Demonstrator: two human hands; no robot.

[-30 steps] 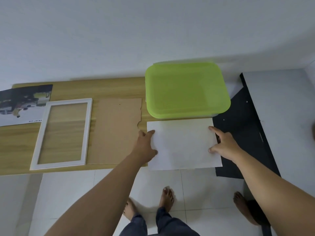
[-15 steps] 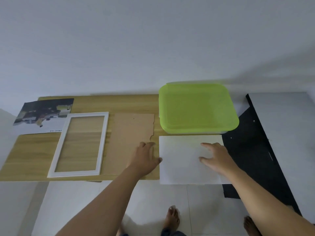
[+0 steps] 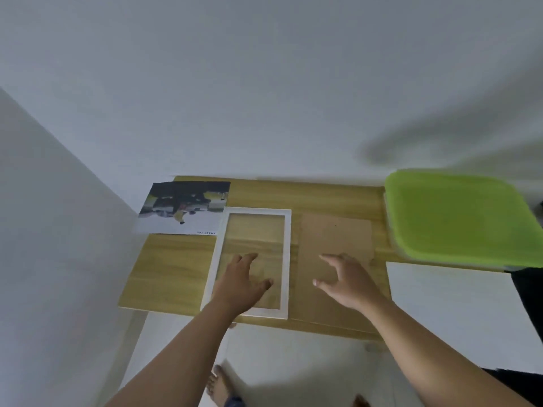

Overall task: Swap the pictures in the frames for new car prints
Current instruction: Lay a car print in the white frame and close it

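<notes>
A white picture frame [image 3: 255, 212] lies flat on the wooden table [image 3: 164, 265], with the wood showing through its pane. My left hand [image 3: 241, 284] hovers over the frame's lower half, fingers apart, holding nothing. To the right lies a brown backing board [image 3: 335, 233]; my right hand [image 3: 345, 282] is spread above its lower part, empty. A car print [image 3: 183, 208] lies at the table's far left corner, partly under the frame's corner. A white sheet [image 3: 452, 304], blank side up, lies at the right, overhanging the table's front edge.
A lime-green lidded plastic box [image 3: 458, 218] sits at the table's back right. Grey walls stand behind and to the left. A dark surface [image 3: 529, 292] shows at the far right. White floor tiles and bare feet [image 3: 219, 386] are below.
Both hands have left the white sheet and moved left, now over the frame and backing board. The view has swung left, and the sheet stays by the green box.
</notes>
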